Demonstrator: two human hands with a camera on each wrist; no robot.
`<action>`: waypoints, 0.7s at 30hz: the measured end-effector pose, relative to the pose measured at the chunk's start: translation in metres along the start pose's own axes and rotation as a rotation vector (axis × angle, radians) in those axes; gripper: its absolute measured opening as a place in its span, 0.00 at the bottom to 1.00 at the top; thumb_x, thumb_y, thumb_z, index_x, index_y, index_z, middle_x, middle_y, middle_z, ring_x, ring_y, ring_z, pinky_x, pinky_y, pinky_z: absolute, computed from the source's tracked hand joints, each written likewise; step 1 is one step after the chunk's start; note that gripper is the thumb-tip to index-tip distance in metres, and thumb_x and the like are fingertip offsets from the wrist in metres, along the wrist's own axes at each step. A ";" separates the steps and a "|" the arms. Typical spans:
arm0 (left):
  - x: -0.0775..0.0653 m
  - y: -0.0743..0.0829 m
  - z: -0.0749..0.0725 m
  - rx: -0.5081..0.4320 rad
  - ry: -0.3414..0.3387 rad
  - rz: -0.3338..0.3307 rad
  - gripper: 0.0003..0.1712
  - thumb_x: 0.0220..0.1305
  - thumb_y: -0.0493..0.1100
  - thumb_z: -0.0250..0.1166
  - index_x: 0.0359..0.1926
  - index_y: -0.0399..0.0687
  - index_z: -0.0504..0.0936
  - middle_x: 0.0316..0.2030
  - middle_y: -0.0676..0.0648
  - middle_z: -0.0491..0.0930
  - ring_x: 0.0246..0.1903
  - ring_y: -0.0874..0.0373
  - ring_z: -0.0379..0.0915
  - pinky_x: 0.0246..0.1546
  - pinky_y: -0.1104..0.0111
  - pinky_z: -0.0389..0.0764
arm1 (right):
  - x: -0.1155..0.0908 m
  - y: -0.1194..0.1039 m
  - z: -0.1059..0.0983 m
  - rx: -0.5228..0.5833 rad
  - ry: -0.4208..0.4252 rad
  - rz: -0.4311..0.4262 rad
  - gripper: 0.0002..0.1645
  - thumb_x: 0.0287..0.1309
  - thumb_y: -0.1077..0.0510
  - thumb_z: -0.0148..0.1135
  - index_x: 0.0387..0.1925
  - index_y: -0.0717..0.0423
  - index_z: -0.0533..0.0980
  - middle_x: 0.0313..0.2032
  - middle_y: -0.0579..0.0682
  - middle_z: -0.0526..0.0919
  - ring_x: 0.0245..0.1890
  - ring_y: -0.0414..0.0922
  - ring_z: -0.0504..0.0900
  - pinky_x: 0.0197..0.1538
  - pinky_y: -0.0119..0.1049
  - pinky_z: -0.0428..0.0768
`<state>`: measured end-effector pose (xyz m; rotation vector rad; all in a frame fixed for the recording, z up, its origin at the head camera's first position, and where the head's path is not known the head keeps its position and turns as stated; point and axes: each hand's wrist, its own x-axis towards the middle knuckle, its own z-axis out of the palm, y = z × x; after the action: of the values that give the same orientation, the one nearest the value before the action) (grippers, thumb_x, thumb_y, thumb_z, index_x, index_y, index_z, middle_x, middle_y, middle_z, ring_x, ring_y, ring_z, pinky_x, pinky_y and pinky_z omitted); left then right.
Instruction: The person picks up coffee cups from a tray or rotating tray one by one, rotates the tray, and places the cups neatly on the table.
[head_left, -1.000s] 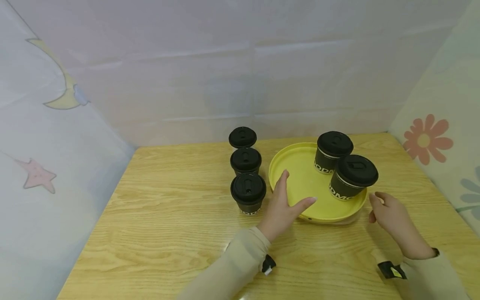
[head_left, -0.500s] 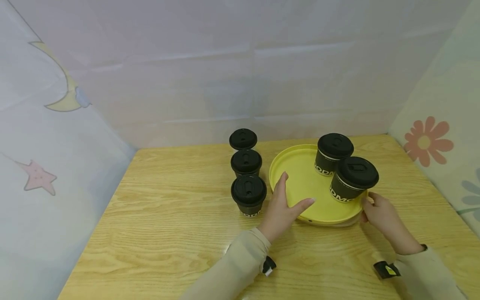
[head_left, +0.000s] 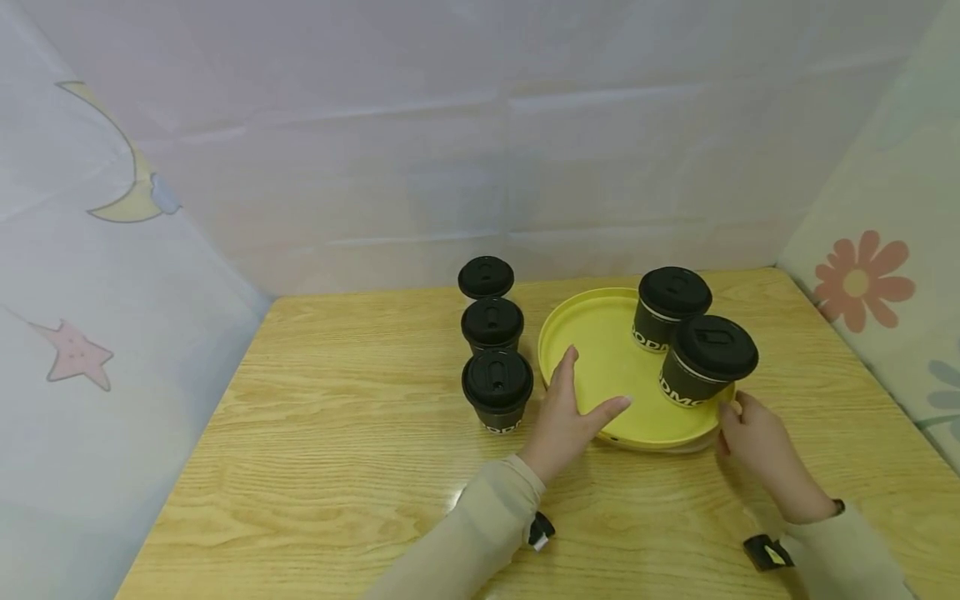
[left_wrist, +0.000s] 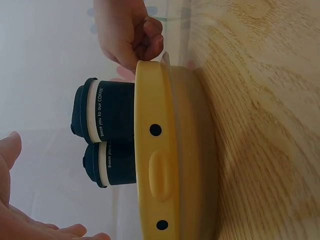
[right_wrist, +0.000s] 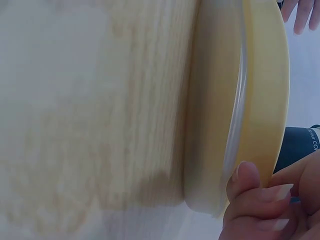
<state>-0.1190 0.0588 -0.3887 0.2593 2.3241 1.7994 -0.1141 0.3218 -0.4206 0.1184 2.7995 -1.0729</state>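
Note:
A round yellow tray (head_left: 600,367) with a raised rim sits on a paler round base (left_wrist: 197,150). Two lidded black paper coffee cups stand on its right side, a rear cup (head_left: 652,327) and a front cup (head_left: 686,379). My right hand (head_left: 761,442) pinches the tray's right rim; in the right wrist view its fingertips (right_wrist: 247,175) are curled against the outer wall. Thumb and fingers spread, my left hand (head_left: 558,429) hovers at the tray's left front edge, holding nothing.
Left of the tray, three more lidded black cups stand in a row from front (head_left: 497,387) to back (head_left: 486,279). The wooden table (head_left: 337,433) ends at a pale cloth backdrop (head_left: 375,167) behind, with printed cloth at both sides.
My right hand has moved left to the rim and taken hold of it. The tray has turned slightly, its front edge leftward and the rear cup rightward. The left hand stays put.

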 end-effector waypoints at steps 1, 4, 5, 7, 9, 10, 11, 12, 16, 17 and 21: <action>0.000 0.000 0.000 0.002 0.001 0.002 0.52 0.63 0.58 0.66 0.77 0.52 0.45 0.74 0.50 0.48 0.72 0.53 0.45 0.68 0.51 0.55 | -0.001 -0.001 0.000 -0.001 -0.001 0.002 0.31 0.76 0.54 0.27 0.54 0.85 0.56 0.15 0.49 0.73 0.15 0.45 0.66 0.23 0.37 0.65; 0.000 0.000 0.001 0.015 0.005 0.003 0.53 0.62 0.59 0.66 0.77 0.52 0.46 0.74 0.50 0.49 0.72 0.53 0.46 0.68 0.52 0.56 | -0.003 -0.002 0.002 -0.008 -0.003 0.011 0.33 0.75 0.54 0.27 0.55 0.88 0.55 0.15 0.48 0.73 0.16 0.45 0.66 0.24 0.37 0.65; 0.000 0.000 0.001 0.020 0.006 0.001 0.53 0.62 0.59 0.66 0.77 0.52 0.46 0.74 0.50 0.49 0.72 0.53 0.46 0.68 0.52 0.56 | -0.003 -0.003 0.002 -0.010 -0.006 0.015 0.33 0.75 0.54 0.27 0.56 0.89 0.54 0.15 0.48 0.73 0.16 0.45 0.66 0.25 0.36 0.65; 0.001 0.000 0.002 0.027 0.006 -0.001 0.53 0.62 0.59 0.66 0.77 0.52 0.46 0.74 0.50 0.50 0.72 0.53 0.46 0.68 0.52 0.55 | -0.005 -0.004 0.003 -0.013 -0.006 0.021 0.33 0.75 0.54 0.27 0.56 0.89 0.53 0.15 0.48 0.73 0.17 0.45 0.67 0.25 0.36 0.66; 0.002 -0.001 0.003 0.033 0.002 -0.003 0.53 0.62 0.59 0.66 0.77 0.52 0.46 0.74 0.50 0.49 0.72 0.53 0.46 0.68 0.52 0.55 | -0.006 -0.005 0.004 -0.017 -0.011 0.025 0.34 0.75 0.54 0.27 0.56 0.89 0.53 0.15 0.48 0.74 0.18 0.46 0.68 0.28 0.38 0.67; 0.002 -0.001 0.004 0.035 0.000 -0.003 0.53 0.62 0.60 0.66 0.77 0.52 0.46 0.74 0.50 0.49 0.72 0.52 0.45 0.69 0.52 0.55 | -0.006 -0.005 0.004 -0.019 -0.011 0.024 0.34 0.75 0.54 0.27 0.55 0.89 0.54 0.15 0.48 0.74 0.19 0.46 0.69 0.32 0.41 0.70; 0.002 -0.002 0.004 0.037 -0.003 -0.002 0.53 0.62 0.60 0.66 0.77 0.52 0.46 0.74 0.50 0.49 0.72 0.52 0.45 0.69 0.52 0.55 | -0.007 -0.006 0.004 -0.019 -0.011 0.023 0.33 0.75 0.54 0.27 0.55 0.89 0.54 0.15 0.48 0.75 0.20 0.46 0.70 0.35 0.45 0.73; 0.003 -0.002 0.005 0.038 -0.005 -0.003 0.53 0.62 0.60 0.66 0.77 0.52 0.46 0.74 0.49 0.49 0.72 0.52 0.45 0.69 0.52 0.55 | -0.007 -0.006 0.005 -0.021 -0.011 0.022 0.33 0.75 0.54 0.27 0.55 0.89 0.54 0.15 0.49 0.75 0.21 0.46 0.70 0.39 0.49 0.74; 0.005 -0.004 0.007 0.047 -0.005 -0.005 0.53 0.62 0.60 0.66 0.77 0.50 0.46 0.74 0.49 0.48 0.72 0.52 0.45 0.69 0.52 0.55 | -0.009 -0.007 0.007 -0.017 -0.014 0.024 0.34 0.76 0.54 0.28 0.56 0.89 0.54 0.14 0.49 0.76 0.23 0.45 0.73 0.51 0.60 0.69; 0.005 -0.004 0.008 0.049 -0.005 -0.006 0.53 0.62 0.60 0.66 0.77 0.50 0.46 0.74 0.48 0.48 0.72 0.52 0.45 0.69 0.52 0.55 | -0.009 -0.007 0.008 -0.015 -0.016 0.027 0.34 0.76 0.54 0.28 0.56 0.89 0.54 0.14 0.49 0.76 0.23 0.46 0.74 0.51 0.61 0.69; 0.006 -0.005 0.008 0.057 -0.005 -0.009 0.54 0.62 0.61 0.66 0.77 0.49 0.46 0.74 0.48 0.48 0.72 0.52 0.45 0.69 0.52 0.55 | -0.010 -0.008 0.004 -0.011 -0.033 0.049 0.37 0.76 0.52 0.28 0.58 0.91 0.52 0.15 0.49 0.77 0.30 0.53 0.77 0.53 0.63 0.68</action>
<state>-0.1227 0.0668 -0.3961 0.2607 2.3717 1.7276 -0.1052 0.3132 -0.4164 0.1655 2.7583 -1.0382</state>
